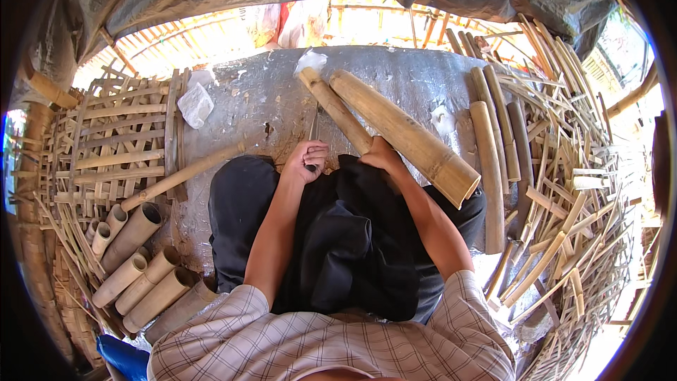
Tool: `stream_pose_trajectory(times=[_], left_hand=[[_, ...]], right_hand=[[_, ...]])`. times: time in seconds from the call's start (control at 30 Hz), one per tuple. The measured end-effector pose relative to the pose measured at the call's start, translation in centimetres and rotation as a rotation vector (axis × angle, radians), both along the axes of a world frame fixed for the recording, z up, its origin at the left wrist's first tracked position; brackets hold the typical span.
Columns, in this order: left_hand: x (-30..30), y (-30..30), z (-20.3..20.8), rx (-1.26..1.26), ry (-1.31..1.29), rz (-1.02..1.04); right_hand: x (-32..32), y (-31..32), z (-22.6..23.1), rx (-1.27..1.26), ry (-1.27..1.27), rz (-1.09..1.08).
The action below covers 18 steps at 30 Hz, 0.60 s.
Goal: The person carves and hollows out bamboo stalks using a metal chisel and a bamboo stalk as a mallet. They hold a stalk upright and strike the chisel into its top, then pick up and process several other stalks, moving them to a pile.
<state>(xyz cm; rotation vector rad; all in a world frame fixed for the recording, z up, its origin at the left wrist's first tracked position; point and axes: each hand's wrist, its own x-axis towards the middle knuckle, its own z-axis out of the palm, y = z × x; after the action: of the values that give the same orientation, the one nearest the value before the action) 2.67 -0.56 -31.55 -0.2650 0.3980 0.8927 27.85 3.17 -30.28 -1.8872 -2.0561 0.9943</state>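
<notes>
My left hand grips the handle of a knife whose blade points away from me over the grey mat. My right hand rests on a thin bamboo piece that runs diagonally up to the left. Just right of it lies a thick bamboo culm, its cut end toward my right knee. A black cloth covers my lap.
Several short bamboo tubes lie at lower left. A long bamboo stick crosses beside a woven bamboo lattice. A white stone sits on the mat. Split bamboo strips and halved culms are piled at right.
</notes>
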Motion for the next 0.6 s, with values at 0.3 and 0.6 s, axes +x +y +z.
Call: stream_pose_trajectory(times=[0.3, 0.6], left_hand=[[0.6, -0.6, 2.5, 0.336, 0.562, -0.074], [0.1, -0.5, -2.1, 0.177, 0.999, 0.022]], right_hand=[[-1.2, 0.1, -1.3, 0.037, 0.039, 0.037], [-4.4, -4.1, 1.8, 0.411, -0.126, 0.199]])
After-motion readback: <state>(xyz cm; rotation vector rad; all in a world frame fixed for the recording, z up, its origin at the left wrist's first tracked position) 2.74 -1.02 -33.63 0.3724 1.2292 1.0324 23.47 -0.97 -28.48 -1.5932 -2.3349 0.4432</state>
